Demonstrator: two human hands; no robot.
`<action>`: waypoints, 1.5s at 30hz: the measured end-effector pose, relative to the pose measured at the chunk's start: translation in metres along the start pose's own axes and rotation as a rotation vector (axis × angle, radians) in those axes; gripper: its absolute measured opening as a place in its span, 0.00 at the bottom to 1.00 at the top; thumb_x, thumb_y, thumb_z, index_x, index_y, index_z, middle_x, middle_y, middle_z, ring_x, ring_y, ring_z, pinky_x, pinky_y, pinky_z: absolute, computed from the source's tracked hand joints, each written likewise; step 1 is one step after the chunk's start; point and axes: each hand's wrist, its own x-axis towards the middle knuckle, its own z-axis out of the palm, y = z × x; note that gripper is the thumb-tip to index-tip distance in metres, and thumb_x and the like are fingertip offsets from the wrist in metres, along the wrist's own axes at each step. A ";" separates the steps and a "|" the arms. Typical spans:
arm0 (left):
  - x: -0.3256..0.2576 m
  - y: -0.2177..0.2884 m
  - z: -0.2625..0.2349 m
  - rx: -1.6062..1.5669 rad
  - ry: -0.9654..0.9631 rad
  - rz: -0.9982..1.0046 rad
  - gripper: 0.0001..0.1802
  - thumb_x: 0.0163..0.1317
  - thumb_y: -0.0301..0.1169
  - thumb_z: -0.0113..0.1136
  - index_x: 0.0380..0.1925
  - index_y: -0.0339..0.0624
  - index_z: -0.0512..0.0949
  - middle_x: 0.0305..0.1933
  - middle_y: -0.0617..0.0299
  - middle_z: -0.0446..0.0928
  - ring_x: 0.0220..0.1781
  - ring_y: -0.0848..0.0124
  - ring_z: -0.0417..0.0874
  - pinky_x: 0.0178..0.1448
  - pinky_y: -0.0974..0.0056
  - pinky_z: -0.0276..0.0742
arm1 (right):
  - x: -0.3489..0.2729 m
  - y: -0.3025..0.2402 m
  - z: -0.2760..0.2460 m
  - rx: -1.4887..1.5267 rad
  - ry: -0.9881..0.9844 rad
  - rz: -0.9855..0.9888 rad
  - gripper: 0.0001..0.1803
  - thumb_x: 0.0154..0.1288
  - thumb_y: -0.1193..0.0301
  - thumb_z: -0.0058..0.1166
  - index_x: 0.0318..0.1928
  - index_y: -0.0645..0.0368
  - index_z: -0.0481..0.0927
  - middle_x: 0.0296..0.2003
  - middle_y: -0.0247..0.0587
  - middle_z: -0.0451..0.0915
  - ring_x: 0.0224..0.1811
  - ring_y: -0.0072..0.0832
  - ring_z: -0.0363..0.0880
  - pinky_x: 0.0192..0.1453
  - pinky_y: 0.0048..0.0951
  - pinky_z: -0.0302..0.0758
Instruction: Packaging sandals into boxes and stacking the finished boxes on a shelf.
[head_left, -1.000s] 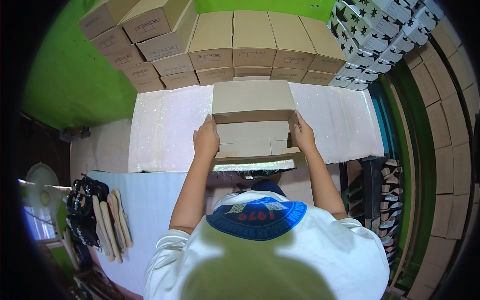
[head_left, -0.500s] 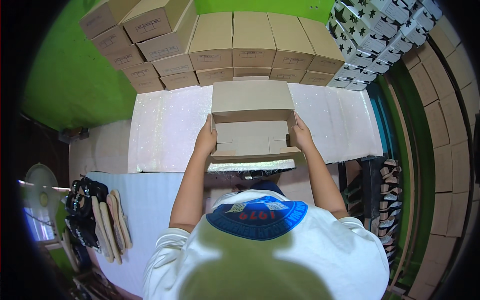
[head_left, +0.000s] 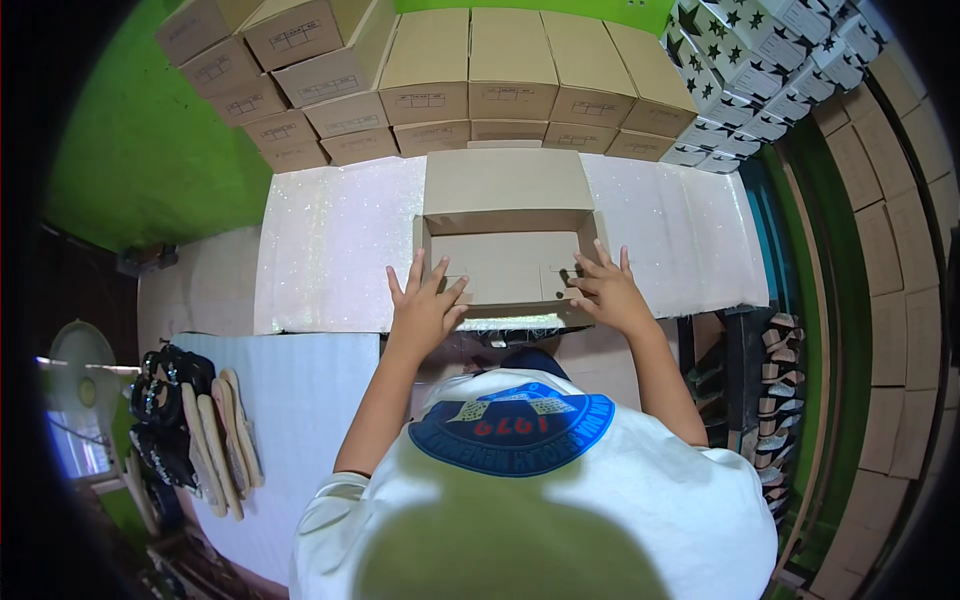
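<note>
An open cardboard box [head_left: 480,255] lies in front of me on the glittery white tabletop [head_left: 335,240], nothing inside it. Its lid [head_left: 508,180] stands folded back on the far side. Over the near left corner of the box is my left hand [head_left: 425,305], its fingers spread. My right hand [head_left: 612,295] is at the near right corner, fingers apart as well. Each hand rests on or just above the box's side and near edge; neither grips anything. Part of the near wall is hidden by the hands.
Brown cardboard boxes [head_left: 510,90] are stacked along the table's far edge. White boxes with black stars [head_left: 750,60] are piled at the far right. Black sandals [head_left: 160,390] and beige insoles [head_left: 205,450] lie on a pale side table [head_left: 290,430]. More shoes [head_left: 780,400] line a right-hand rack.
Both hands have let go of the box's sides and spread their fingers near its front corners. The box sits about where it was.
</note>
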 end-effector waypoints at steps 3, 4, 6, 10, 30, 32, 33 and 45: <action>-0.004 -0.002 0.000 -0.026 0.097 0.065 0.17 0.52 0.37 0.58 0.45 0.62 0.78 0.61 0.61 0.66 0.69 0.53 0.52 0.66 0.35 0.35 | -0.006 0.008 0.014 -0.043 0.091 -0.070 0.18 0.50 0.66 0.59 0.44 0.48 0.80 0.52 0.34 0.74 0.66 0.41 0.57 0.68 0.55 0.40; -0.004 -0.004 0.006 -0.026 0.096 0.065 0.17 0.52 0.37 0.58 0.45 0.62 0.78 0.61 0.61 0.66 0.69 0.53 0.52 0.66 0.35 0.35 | -0.008 0.008 0.022 -0.043 0.091 -0.070 0.18 0.50 0.66 0.59 0.44 0.48 0.80 0.52 0.34 0.74 0.66 0.41 0.57 0.68 0.55 0.40; -0.003 -0.007 0.017 -0.169 0.103 0.147 0.17 0.52 0.39 0.57 0.45 0.59 0.78 0.60 0.60 0.66 0.67 0.53 0.56 0.67 0.38 0.38 | -0.009 0.002 0.031 0.024 0.147 -0.078 0.15 0.54 0.65 0.55 0.45 0.48 0.80 0.49 0.32 0.76 0.63 0.39 0.62 0.68 0.53 0.44; -0.005 0.002 0.017 -0.159 0.086 0.086 0.16 0.54 0.40 0.55 0.44 0.57 0.78 0.59 0.61 0.67 0.66 0.55 0.59 0.68 0.40 0.39 | -0.013 -0.012 0.030 0.153 0.205 0.001 0.14 0.58 0.65 0.51 0.45 0.49 0.79 0.47 0.33 0.77 0.61 0.37 0.65 0.68 0.52 0.43; 0.001 0.002 0.039 -0.175 0.256 0.010 0.07 0.54 0.39 0.56 0.25 0.51 0.79 0.39 0.69 0.78 0.54 0.63 0.71 0.66 0.42 0.46 | -0.005 -0.001 0.054 0.184 0.357 0.080 0.11 0.54 0.58 0.55 0.29 0.50 0.82 0.32 0.28 0.81 0.50 0.32 0.73 0.67 0.49 0.48; 0.000 0.003 0.037 -0.173 0.245 0.013 0.08 0.55 0.39 0.56 0.26 0.50 0.79 0.40 0.68 0.77 0.54 0.62 0.71 0.66 0.42 0.46 | -0.005 -0.003 0.054 0.186 0.372 0.077 0.11 0.54 0.58 0.54 0.29 0.50 0.82 0.31 0.28 0.81 0.50 0.31 0.73 0.68 0.49 0.48; 0.000 0.003 0.036 -0.170 0.232 0.012 0.09 0.55 0.39 0.55 0.26 0.50 0.80 0.42 0.66 0.77 0.55 0.61 0.71 0.66 0.41 0.45 | -0.005 -0.004 0.053 0.191 0.385 0.073 0.11 0.55 0.58 0.54 0.29 0.50 0.82 0.31 0.28 0.81 0.50 0.31 0.73 0.68 0.48 0.48; -0.049 0.026 0.034 -0.148 0.297 -0.110 0.23 0.52 0.40 0.58 0.50 0.53 0.73 0.64 0.50 0.56 0.67 0.49 0.52 0.66 0.35 0.34 | -0.041 -0.033 0.036 0.066 0.376 0.004 0.17 0.54 0.60 0.56 0.45 0.48 0.78 0.53 0.41 0.71 0.61 0.44 0.62 0.65 0.57 0.48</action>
